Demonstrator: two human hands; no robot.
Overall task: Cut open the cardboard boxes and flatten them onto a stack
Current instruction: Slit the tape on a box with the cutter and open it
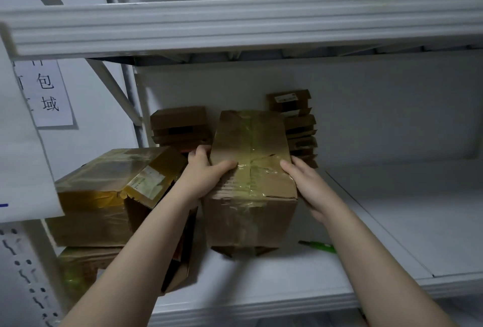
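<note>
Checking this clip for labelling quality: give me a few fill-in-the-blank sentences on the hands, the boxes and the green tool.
1. The tall brown tape-sealed cardboard box is gripped by ____ hands, the left hand and the right hand.
2. The green-handled cutter lies on the white metal shelf to the ____ of that box.
3. The torn yellow-taped cardboard box sits on the gripped box's ____ side.
Missing words: both; right; left.

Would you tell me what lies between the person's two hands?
A taped cardboard box, held by the left hand and right hand, as the head view shows.
</note>
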